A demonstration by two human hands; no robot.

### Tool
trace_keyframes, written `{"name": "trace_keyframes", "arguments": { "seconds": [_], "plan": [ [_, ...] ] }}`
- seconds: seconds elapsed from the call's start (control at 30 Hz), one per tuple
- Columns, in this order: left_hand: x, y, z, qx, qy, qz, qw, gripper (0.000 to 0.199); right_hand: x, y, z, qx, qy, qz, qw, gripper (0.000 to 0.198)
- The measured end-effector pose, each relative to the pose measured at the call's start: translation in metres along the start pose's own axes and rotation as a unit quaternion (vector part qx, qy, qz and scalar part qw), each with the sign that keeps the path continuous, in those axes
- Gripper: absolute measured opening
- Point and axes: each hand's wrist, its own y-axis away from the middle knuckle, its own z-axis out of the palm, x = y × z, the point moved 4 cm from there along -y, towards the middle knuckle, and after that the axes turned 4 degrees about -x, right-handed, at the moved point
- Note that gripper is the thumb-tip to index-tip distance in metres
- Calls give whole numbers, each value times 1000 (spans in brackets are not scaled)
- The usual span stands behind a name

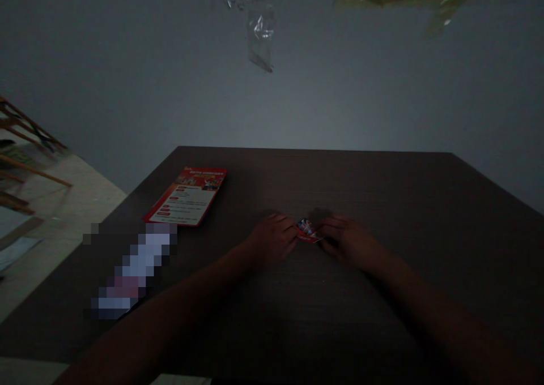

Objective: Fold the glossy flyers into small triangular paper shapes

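Near the middle of the dark table, a small piece of red printed paper [309, 235], which looks folded, sits between my two hands. My left hand [274, 238] has its fingers curled onto the paper's left end. At the opposite end, my right hand [351, 242] pinches the paper between thumb and fingers. Part of the paper is hidden beneath the fingertips. Dim light makes its folds hard to make out.
A stack of red and white printed leaflets [189, 198] lies at the table's [340, 181] left. In front of it is a pixelated, elongated object [138, 269]. A pale wall [340, 90] stands behind the table. Wooden furniture [25, 130] is on the floor to the left.
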Motion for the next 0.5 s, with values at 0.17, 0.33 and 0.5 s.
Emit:
{"name": "trace_keyframes", "arguments": {
  "seconds": [0.17,0.33,0.5],
  "plan": [
    [-2,0,-1,7,6,-4,1000,24,0,0,-1,-1,-13,2,1000,14],
    [-3,0,1,8,16,-13,1000,25,2,1,-2,7,-38,7,999,13],
    [-6,-1,2,9,30,-35,999,26,2,1,-3,3,-53,13,999,13]
  ]
}}
